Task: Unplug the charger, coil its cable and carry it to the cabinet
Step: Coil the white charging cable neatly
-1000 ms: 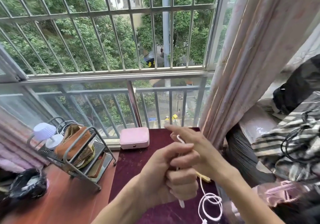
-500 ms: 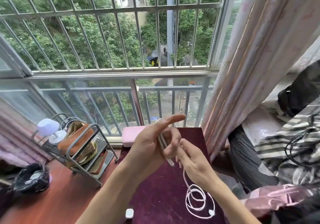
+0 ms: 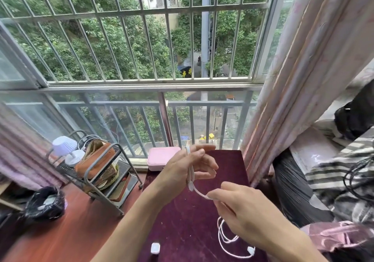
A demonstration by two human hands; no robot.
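**Right hand drawn away, cable stretched between our hands**

Half a second ago our right hand sat just under our left hand. Now it is lower and further right, apart from the left, pinching the thin white charger cable between thumb and fingertip. The cable spans the gap to the left hand, whose curled fingers hold turns of it wound round the hand.

The rest of the cable lies in loose loops at the near right corner of the dark maroon table. The small white charger block rests at the near edge, as before.

A pink rectangular box sits at the table's far edge, below the barred window. A grey metal rack stands on the red-brown wooden desk to the left. A pale pink curtain hangs on the right.
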